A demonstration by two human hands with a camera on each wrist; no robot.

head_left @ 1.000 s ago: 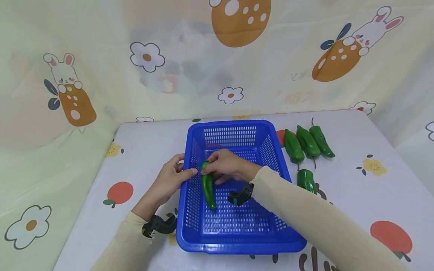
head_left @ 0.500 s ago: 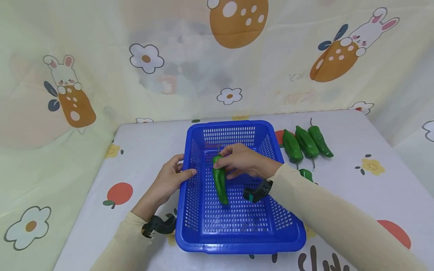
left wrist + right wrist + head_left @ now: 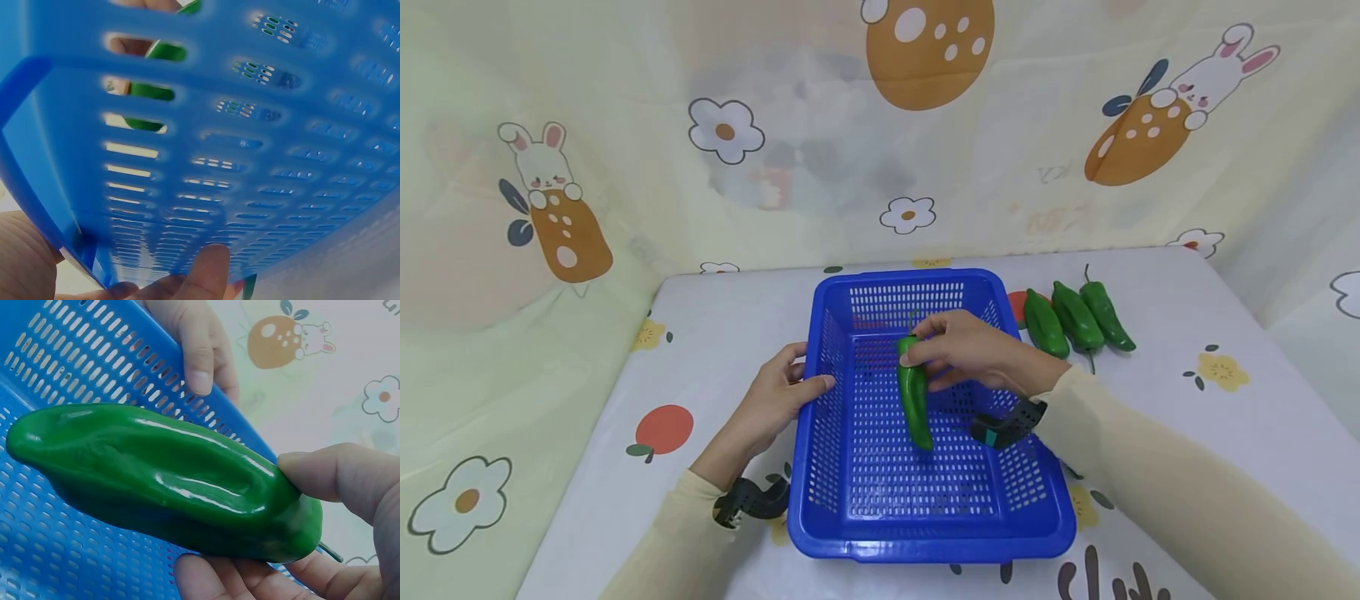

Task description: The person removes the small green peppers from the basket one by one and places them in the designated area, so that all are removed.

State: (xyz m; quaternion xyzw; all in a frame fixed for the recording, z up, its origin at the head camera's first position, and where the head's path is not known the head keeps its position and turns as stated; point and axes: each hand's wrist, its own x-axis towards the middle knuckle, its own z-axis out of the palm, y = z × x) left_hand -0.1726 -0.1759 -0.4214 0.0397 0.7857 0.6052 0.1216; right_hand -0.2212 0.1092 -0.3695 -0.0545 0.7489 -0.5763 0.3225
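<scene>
My right hand pinches a long green pepper near its stem end, thumb on one side and fingers on the other. The pepper hangs over the inside of a blue plastic basket, its tip pointing toward the near side. Close up in the right wrist view, the glossy pepper shows its thin stem beyond the fingers. On the basket's left side, my left hand grips the rim, thumb over the top and fingers outside. The left wrist view looks through the basket's slotted wall, with green showing behind the slots.
Right of the basket, three green peppers lie side by side on the patterned tablecloth. My right forearm crosses the basket's right rim. A printed cloth hangs behind the table.
My right hand has carried the pepper from beside the basket's left wall rightward toward the middle. Another pepper right of the basket is now hidden behind my forearm. The left hand stays on the rim.
</scene>
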